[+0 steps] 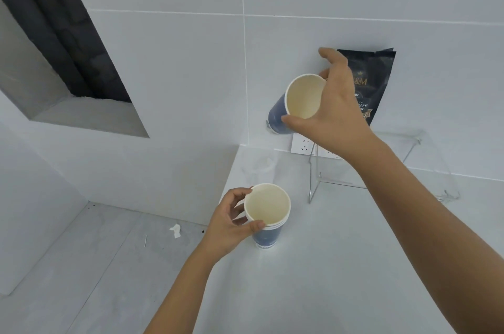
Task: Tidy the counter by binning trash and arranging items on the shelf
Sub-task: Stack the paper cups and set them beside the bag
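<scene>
Matt paper cups (267,211) (clear acrylic shelf (425,170))

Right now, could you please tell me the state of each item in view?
Left hand: gripping the cup stack.
Cup stack: upright on the counter, nested, empty.
Right hand: holding the single cup.
Single cup: lifted, tilted, empty.
Dark pouch: upright on the clear shelf.
Paper scrap: lying on the floor.

Paper cups (266,220) blue outside, cream inside; pouch (373,82) black, gold lettering; counter (341,265) white
</scene>
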